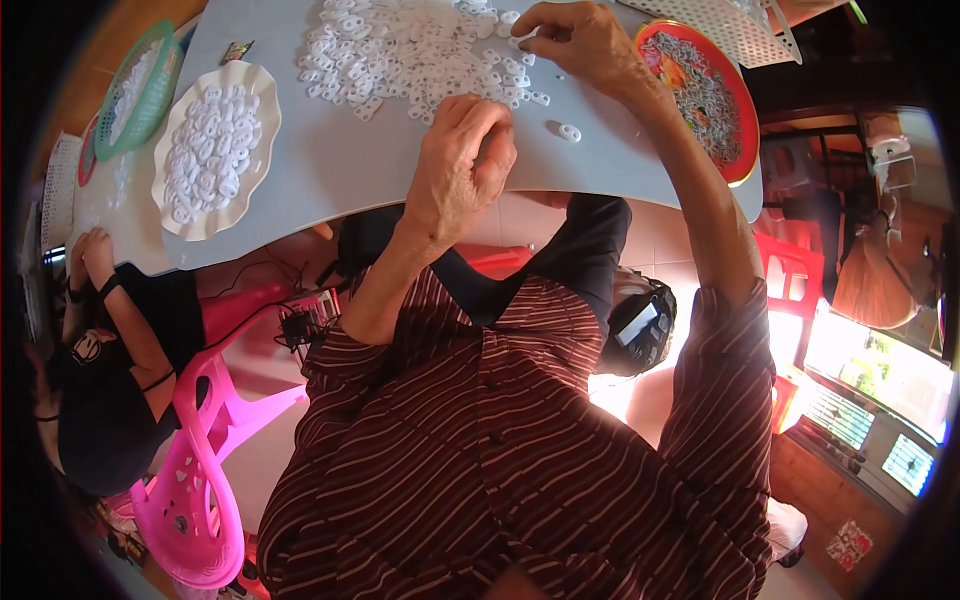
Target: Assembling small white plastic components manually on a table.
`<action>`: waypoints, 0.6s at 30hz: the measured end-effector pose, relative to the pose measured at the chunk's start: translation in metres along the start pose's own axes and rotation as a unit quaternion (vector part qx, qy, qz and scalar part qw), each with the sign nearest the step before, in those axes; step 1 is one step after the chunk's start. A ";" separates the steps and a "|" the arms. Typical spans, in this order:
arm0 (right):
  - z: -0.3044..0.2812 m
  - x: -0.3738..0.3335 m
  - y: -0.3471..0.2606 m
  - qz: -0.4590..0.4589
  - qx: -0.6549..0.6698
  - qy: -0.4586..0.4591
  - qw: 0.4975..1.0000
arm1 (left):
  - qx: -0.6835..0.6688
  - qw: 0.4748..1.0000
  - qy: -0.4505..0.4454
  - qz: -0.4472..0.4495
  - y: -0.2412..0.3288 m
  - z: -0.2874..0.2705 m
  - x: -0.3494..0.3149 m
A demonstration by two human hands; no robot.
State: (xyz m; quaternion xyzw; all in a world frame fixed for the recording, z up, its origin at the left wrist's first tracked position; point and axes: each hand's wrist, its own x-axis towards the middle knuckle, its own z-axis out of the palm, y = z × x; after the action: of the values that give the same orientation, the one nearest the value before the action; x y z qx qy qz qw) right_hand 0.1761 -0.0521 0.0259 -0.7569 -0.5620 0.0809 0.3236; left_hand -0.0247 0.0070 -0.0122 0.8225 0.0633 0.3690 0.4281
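Note:
Near the table's front edge, my left hand (pixel 462 165) is closed, fingers curled in. Whatever it may hold is hidden. Farther up and to the right, my right hand (pixel 582 45) has thumb and fingertips pinched at a small white plastic piece beside the pile. The loose pile (pixel 400 50) of small white pieces with holes spreads over the far middle of the table. One white oval piece (pixel 569 132) lies alone between my hands and the front edge. To the right, a red-rimmed plate (pixel 744 125) holds many small metal parts, partly behind my right forearm.
At left stands a wavy cream dish (pixel 262 140) full of white oval pieces, with a green basket (pixel 160 95) beyond. A small wrapper (pixel 237 50) lies on the grey table (pixel 330 165). Another person's hands (pixel 92 255) rest at the left edge, near a pink chair (pixel 205 500).

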 end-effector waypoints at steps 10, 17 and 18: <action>0.006 -0.013 -0.011 -0.045 -0.082 -0.039 0.995 | 0.024 1.000 0.004 0.019 -0.005 0.003 0.002; 0.006 -0.015 -0.009 -0.064 -0.064 -0.018 0.996 | -0.047 0.998 0.009 -0.048 -0.001 -0.001 -0.001; 0.006 -0.016 -0.009 -0.065 -0.064 -0.017 0.996 | -0.096 0.989 0.005 -0.109 0.000 -0.001 -0.002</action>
State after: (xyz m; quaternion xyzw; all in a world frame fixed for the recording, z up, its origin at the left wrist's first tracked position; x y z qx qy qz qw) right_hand 0.1609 -0.0626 0.0228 -0.7366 -0.6192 0.0370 0.2694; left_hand -0.0268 0.0065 -0.0130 0.7636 0.1190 0.3291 0.5425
